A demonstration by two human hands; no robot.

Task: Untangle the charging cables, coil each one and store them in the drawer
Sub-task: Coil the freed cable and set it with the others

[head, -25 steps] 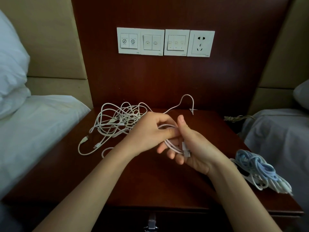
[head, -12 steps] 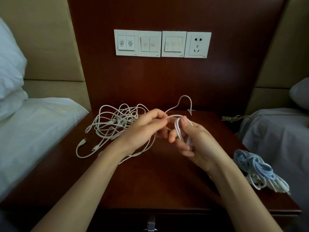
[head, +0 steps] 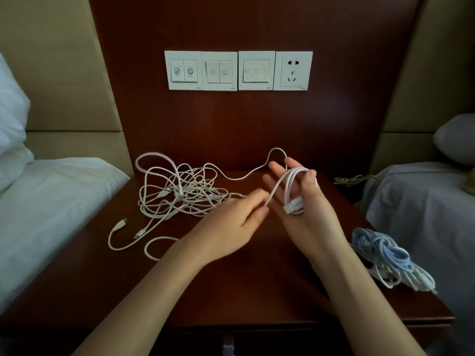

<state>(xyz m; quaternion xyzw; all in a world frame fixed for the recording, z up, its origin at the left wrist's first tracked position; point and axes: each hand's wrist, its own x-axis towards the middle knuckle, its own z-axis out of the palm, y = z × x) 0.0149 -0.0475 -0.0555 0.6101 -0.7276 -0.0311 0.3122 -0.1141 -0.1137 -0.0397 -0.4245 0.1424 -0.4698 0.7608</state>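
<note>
Cable: the thin white charging cable (head: pixel 293 191) is looped in a long oval on the right hand (head: pixel 305 217). Its long axis runs up the fingers, with the flat plug at the lower end by the palm.
Right hand: raised above the dark wooden surface (head: pixel 257 291), fingers straight and spread, thumb clamping the loops.
Left hand (head: pixel 231 227): low, palm down, fingertips pinching the strand that slants down from the loops.
Tangle: a heap of loose white cables (head: pixel 180 194) lies at back left, and a strand arcs from it to the loops.

Switches (head: pixel 219 71) & socket (head: pixel 293 71) on wood panel (head: pixel 231 129); pillow (head: pixel 10 119) far L.
</note>
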